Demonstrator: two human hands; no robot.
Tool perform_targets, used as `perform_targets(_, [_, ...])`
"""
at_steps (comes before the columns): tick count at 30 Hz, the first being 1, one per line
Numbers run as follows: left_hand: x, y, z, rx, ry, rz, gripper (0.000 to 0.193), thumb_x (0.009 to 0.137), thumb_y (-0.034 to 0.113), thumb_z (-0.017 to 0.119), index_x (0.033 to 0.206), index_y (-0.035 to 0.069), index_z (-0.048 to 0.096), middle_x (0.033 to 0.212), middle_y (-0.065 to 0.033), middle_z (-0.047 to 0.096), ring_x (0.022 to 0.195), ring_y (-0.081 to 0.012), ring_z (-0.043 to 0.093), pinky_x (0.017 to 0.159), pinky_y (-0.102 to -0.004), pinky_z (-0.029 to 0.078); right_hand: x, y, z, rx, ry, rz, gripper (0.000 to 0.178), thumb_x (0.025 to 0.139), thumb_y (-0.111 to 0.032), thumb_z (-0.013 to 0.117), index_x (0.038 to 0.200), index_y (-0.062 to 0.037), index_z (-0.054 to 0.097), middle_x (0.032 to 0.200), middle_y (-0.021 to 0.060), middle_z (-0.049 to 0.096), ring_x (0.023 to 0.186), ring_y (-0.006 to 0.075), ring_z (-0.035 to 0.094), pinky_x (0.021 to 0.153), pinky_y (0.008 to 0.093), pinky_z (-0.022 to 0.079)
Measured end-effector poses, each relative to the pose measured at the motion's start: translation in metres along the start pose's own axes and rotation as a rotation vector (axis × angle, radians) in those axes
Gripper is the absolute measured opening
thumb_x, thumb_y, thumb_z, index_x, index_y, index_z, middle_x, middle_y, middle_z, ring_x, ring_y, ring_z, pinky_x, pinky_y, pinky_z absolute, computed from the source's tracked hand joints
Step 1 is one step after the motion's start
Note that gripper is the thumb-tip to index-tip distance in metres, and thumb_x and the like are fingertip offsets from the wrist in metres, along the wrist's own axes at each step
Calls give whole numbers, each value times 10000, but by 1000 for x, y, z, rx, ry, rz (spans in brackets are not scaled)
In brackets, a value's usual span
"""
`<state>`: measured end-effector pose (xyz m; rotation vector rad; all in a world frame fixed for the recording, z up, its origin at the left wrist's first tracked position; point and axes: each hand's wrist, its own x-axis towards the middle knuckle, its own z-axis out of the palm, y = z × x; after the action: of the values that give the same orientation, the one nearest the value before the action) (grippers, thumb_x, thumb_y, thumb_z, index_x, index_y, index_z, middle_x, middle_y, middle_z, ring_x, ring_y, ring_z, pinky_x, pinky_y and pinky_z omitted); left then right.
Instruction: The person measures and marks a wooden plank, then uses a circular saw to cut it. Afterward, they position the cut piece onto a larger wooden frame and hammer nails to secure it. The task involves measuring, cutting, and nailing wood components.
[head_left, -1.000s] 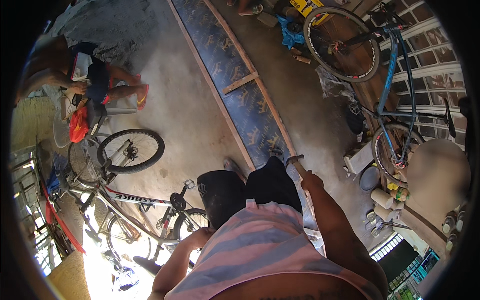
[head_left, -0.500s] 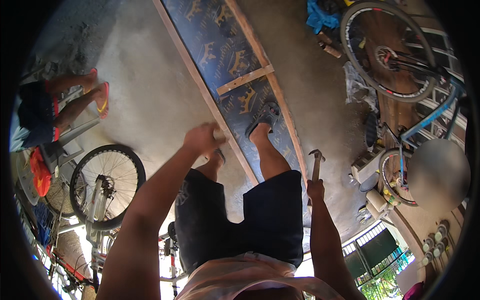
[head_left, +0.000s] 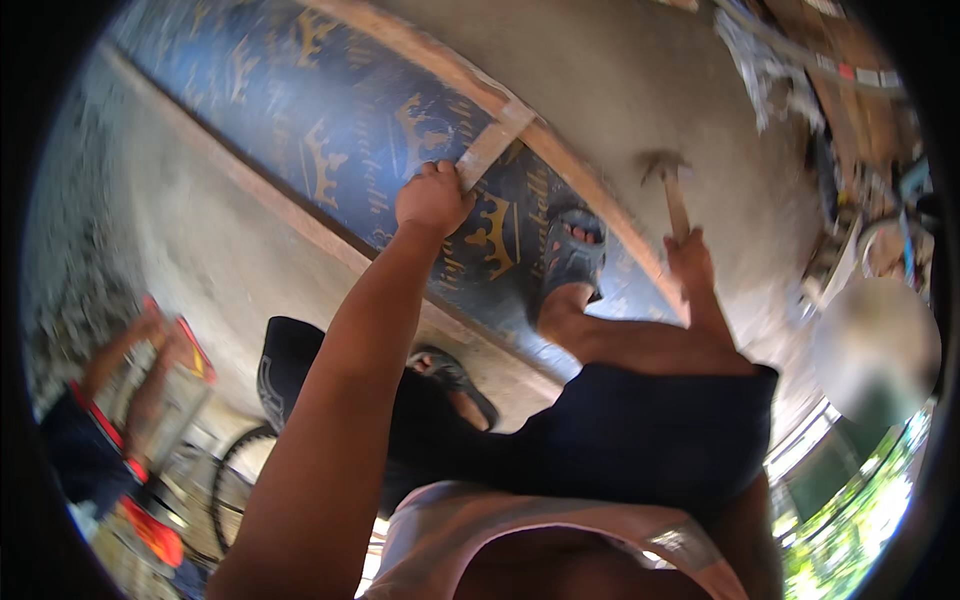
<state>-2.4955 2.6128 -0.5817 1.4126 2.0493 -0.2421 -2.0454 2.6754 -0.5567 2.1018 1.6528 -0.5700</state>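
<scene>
A long blue panel (head_left: 270, 110) printed with gold crowns lies on the floor, edged by a near wooden strip (head_left: 230, 175) and a far wooden strip (head_left: 430, 50). A short wooden crosspiece (head_left: 493, 148) reaches inward from the far strip. My left hand (head_left: 435, 203) closes round the crosspiece's near end, covering it. Off the far edge of the panel, my right hand (head_left: 690, 258) grips a claw hammer (head_left: 676, 200) by its wooden handle, the blurred head raised. My sandalled right foot (head_left: 575, 245) stands on the panel; my other sandal (head_left: 455, 385) is beside the near strip.
At lower left another person's legs (head_left: 130, 370) show, with red-and-yellow flip-flops. A bicycle wheel (head_left: 240, 470) stands close to them. Rubble (head_left: 75, 220) lies at the far left. Clear plastic sheeting (head_left: 765, 70) and part of another wheel (head_left: 830, 65) are at upper right.
My left hand has gone from beside the near strip to the crosspiece. The hammer has moved right and up in view with my right hand. The view has turned and come closer to the panel.
</scene>
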Motion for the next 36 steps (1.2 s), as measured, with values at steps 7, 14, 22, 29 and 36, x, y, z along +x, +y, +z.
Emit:
perform_targets(7, [-27, 1, -9, 87, -210, 106, 647, 853, 598, 728, 1187, 51, 641, 1203, -202, 697, 1089, -374, 707, 921, -470, 580, -11, 3, 16, 38, -91, 34, 588, 1017, -441, 603, 1285, 52, 428, 1197, 375, 669, 1134, 504, 670, 984, 550, 545])
perform_targets(14, [-40, 3, 15, 171, -69, 70, 627, 855, 587, 733, 1176, 59, 629, 1160, -204, 705, 1060, -414, 708, 925, -508, 568, -27, -1, 45, 64, -104, 59, 580, 1052, -384, 562, 1323, 93, 374, 1179, 391, 660, 1119, 510, 678, 949, 558, 566])
perform_targets(22, [-44, 2, 7, 162, -83, 0, 568, 868, 529, 729, 1192, 74, 625, 1203, -187, 686, 1064, -392, 717, 910, -493, 580, -72, -35, 7, 904, -148, 188, 490, 878, -272, 734, 1225, 33, 575, 791, 138, 666, 663, 226, 665, 625, 399, 539])
perform_targets(29, [-42, 4, 13, 158, -71, 26, 555, 850, 518, 734, 1173, 80, 629, 1183, -188, 691, 1047, -400, 718, 906, -497, 580, -89, -75, -27, 1523, -257, -257, 346, 909, -95, 641, 1235, 1, 575, 821, 31, 581, 663, 123, 554, 604, 298, 477])
perform_targets(36, [-42, 3, 16, 167, -76, 39, 556, 856, 524, 723, 1169, 75, 624, 1174, -194, 691, 1043, -400, 719, 898, -494, 583, -89, -84, -34, 1214, -314, -305, 319, 904, -77, 579, 1208, 15, 592, 837, 39, 603, 678, 121, 561, 611, 298, 466])
